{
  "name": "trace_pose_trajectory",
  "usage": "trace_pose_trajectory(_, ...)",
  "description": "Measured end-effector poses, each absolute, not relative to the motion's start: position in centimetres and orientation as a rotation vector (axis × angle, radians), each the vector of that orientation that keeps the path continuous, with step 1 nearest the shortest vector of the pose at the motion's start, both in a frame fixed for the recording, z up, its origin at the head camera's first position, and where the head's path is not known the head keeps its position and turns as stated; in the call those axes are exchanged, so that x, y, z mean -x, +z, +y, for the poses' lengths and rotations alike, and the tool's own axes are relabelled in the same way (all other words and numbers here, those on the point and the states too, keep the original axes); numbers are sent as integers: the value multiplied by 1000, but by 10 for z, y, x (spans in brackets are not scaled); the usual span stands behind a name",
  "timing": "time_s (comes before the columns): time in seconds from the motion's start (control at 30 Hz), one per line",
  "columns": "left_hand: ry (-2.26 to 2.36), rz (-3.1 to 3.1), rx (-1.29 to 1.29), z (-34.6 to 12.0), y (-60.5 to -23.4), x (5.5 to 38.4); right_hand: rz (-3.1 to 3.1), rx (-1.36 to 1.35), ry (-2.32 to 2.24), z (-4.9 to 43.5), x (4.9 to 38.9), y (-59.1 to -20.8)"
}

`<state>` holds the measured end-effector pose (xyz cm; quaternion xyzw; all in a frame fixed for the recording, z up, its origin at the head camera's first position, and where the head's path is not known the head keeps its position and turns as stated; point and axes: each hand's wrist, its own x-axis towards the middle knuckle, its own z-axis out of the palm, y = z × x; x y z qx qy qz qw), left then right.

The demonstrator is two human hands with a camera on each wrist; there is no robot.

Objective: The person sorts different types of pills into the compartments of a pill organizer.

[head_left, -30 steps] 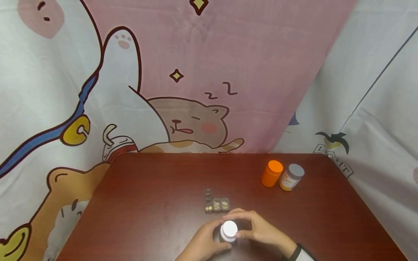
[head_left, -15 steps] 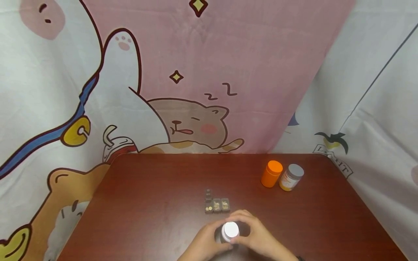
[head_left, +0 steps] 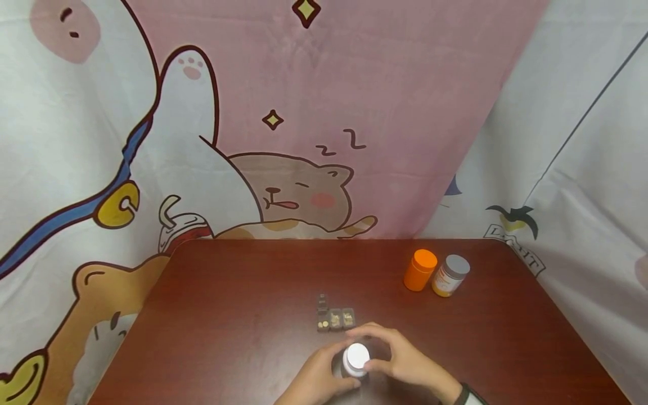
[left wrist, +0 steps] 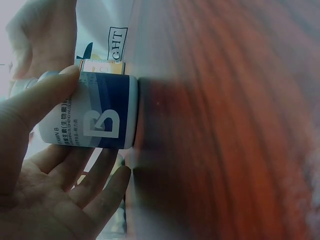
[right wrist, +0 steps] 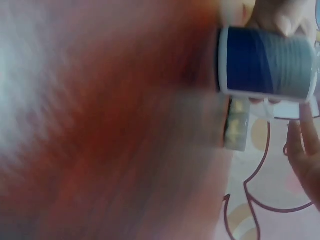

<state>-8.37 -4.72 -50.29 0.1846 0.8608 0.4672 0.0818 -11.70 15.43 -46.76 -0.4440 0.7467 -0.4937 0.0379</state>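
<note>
A white vitamin B bottle with a blue label (left wrist: 102,110) stands upright on the table near its front edge. My left hand (head_left: 319,376) holds its body from the left, thumb on one side and fingers on the other. At the top, my right hand (head_left: 402,360) has its thumb and fingers around the white cap (head_left: 358,355), which sits on the bottle. Just beyond the hands lies a small clear pill organizer (head_left: 336,319). Its left compartment has the lid flipped back and shows pale round tablets; the other two are covered and hold pills.
An orange bottle (head_left: 420,271) and a grey-lidded jar (head_left: 450,275) stand side by side at the back right of the dark red wooden table (head_left: 228,292). A cartoon-printed cloth (head_left: 405,101) hangs behind the table.
My right hand has turned on the cap, its thumb swinging toward me and then back to about where it was. The bottle and left hand stay nearly in place.
</note>
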Motion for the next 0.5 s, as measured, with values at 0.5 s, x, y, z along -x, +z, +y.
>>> trace_pose_trajectory(0.5,1423,2574,-574,-48,-505,84,2508,1404,-1488,149,115,-476)
